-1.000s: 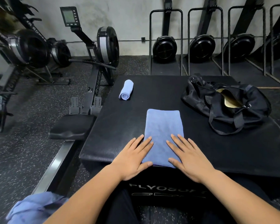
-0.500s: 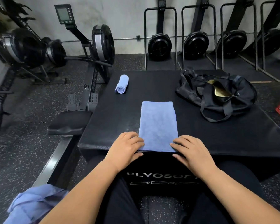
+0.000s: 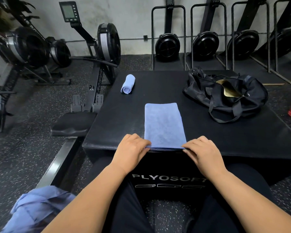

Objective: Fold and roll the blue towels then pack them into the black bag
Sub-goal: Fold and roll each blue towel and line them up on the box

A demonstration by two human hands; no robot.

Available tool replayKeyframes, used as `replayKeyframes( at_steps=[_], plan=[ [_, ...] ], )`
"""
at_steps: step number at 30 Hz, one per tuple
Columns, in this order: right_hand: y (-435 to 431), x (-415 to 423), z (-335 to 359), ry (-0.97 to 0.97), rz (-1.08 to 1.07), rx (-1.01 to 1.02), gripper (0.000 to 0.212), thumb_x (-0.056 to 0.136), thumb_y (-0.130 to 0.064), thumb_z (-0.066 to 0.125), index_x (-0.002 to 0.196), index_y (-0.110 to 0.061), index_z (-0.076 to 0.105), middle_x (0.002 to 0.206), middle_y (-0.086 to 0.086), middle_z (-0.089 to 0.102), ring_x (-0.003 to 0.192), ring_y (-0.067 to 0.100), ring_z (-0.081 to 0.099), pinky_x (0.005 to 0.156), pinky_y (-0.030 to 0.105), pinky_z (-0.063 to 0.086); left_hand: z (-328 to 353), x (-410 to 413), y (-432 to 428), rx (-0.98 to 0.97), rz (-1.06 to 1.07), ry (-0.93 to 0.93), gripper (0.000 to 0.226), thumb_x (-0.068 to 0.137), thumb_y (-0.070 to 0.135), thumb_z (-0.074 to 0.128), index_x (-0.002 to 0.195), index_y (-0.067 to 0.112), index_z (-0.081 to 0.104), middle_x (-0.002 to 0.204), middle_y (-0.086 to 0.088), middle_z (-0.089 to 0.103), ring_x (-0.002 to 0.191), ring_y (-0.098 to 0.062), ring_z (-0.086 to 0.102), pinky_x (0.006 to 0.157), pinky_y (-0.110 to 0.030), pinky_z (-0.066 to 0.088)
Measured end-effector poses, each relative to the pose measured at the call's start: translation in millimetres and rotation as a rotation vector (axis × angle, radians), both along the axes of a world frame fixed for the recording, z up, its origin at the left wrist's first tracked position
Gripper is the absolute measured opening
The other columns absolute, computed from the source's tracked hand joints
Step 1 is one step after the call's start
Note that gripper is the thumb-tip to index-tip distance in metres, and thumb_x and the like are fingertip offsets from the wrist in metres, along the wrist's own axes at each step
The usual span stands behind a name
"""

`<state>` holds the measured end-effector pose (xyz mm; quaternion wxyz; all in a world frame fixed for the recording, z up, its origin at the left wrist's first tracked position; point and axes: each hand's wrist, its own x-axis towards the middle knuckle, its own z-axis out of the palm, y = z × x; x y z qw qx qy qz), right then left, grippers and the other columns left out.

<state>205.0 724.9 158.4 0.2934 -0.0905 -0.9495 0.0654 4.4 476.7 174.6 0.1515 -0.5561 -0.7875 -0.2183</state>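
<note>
Head view, both hands at the near edge of the black padded box [image 3: 118,118] (front face printed "PLYOSOFT").

Left hand [image 3: 133,149]: fingers curled, tips on the near-left corner of the folded towel [image 3: 164,125], pinching its edge. Right hand [image 3: 204,152]: fingers likewise curled, gripping the near-right corner. Thumbs are hidden under the knuckles, so how far they wrap under cannot be told.

Folded towel: blue, a long rectangle lying flat on the box top, running straight away from the hands. Its near end sits between the two hands at the box edge, where stacked layers of the fold show as thin lines.

Rolled towel [image 3: 128,84]: blue, a tight roll with the spiral end facing the camera — beyond the left hand and a little to its left, well apart from the folded towel.

Black bag [image 3: 225,96]: beyond the right hand and to its right, slumped on the box top, zip open, something gold visible inside, one strap looped toward the hands.

Heap of blue cloth [image 3: 37,207]: crumpled, below and left of the left forearm, low in the frame.

Rowing machine [image 3: 99,47]: on the speckled floor, left of the box, well beyond the left hand.
</note>
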Motion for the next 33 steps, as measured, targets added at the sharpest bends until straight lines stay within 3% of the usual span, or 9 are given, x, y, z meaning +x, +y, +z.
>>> replayKeyframes(
  at_steps=[8, 15, 19, 24, 28, 33],
  plan=[
    [0.3, 0.6, 4.4, -0.049, -0.046, -0.084, 0.022, 0.089, -0.042, 0.077, 0.107, -0.029, 0.077, 0.094, -0.018, 0.071, 0.087, 0.02, 0.053, 0.072, 0.041, 0.049, 2.3, -3.9, 1.4, 0.046, 0.119, -0.352, 0.01, 0.099, 0.037, 0.07, 0.108, 0.034, 0.068, 0.088, 0.021, 0.068, 0.087, -0.005, 0.058, 0.092, -0.028, 0.043],
    [0.9, -8.2, 12.5, -0.007, -0.157, -0.532, 0.019, 0.088, -0.039, 0.081, 0.106, -0.045, 0.078, 0.088, -0.016, 0.06, 0.089, 0.006, 0.061, 0.084, 0.038, 0.055, 5.5, -6.1, 5.7, 0.076, 0.198, -0.614, 0.008, 0.092, 0.038, 0.077, 0.09, 0.039, 0.07, 0.084, 0.023, 0.071, 0.098, -0.004, 0.057, 0.083, -0.024, 0.046],
    [-1.5, -14.9, 12.5, -0.025, -0.14, -0.418, 0.015, 0.087, -0.033, 0.082, 0.1, -0.039, 0.078, 0.081, -0.024, 0.062, 0.09, 0.011, 0.055, 0.077, 0.041, 0.054, 3.2, -6.8, 8.4, 0.054, 0.191, -0.495, 0.006, 0.092, 0.035, 0.076, 0.09, 0.036, 0.071, 0.084, 0.02, 0.065, 0.098, -0.004, 0.051, 0.084, -0.028, 0.048],
    [5.4, -22.0, 5.8, 0.06, -0.029, -0.123, 0.011, 0.088, -0.02, 0.083, 0.093, -0.028, 0.079, 0.102, -0.017, 0.066, 0.089, 0.021, 0.051, 0.071, 0.043, 0.047, 2.9, -10.4, 11.0, 0.06, 0.124, -0.333, 0.01, 0.092, 0.024, 0.076, 0.096, 0.033, 0.073, 0.1, 0.018, 0.058, 0.098, -0.013, 0.047, 0.089, -0.031, 0.045],
    [7.9, -22.5, -0.4, 0.045, 0.034, 0.041, 0.019, 0.086, -0.009, 0.081, 0.095, -0.026, 0.078, 0.103, -0.02, 0.07, 0.088, 0.023, 0.054, 0.069, 0.039, 0.041, 1.3, -8.3, 11.8, 0.04, 0.05, -0.169, 0.02, 0.093, 0.01, 0.07, 0.095, 0.029, 0.074, 0.101, 0.017, 0.065, 0.093, -0.018, 0.051, 0.076, -0.04, 0.045],
    [7.7, -18.8, 1.5, 0.039, 0.054, 0.01, 0.015, 0.087, -0.025, 0.07, 0.098, -0.028, 0.08, 0.104, -0.022, 0.071, 0.092, 0.021, 0.055, 0.072, 0.039, 0.042, -0.4, -6.7, 10.9, 0.03, 0.049, -0.109, 0.018, 0.09, 0.015, 0.068, 0.095, 0.03, 0.077, 0.1, 0.019, 0.068, 0.091, -0.016, 0.052, 0.071, -0.035, 0.041]
  ],
)
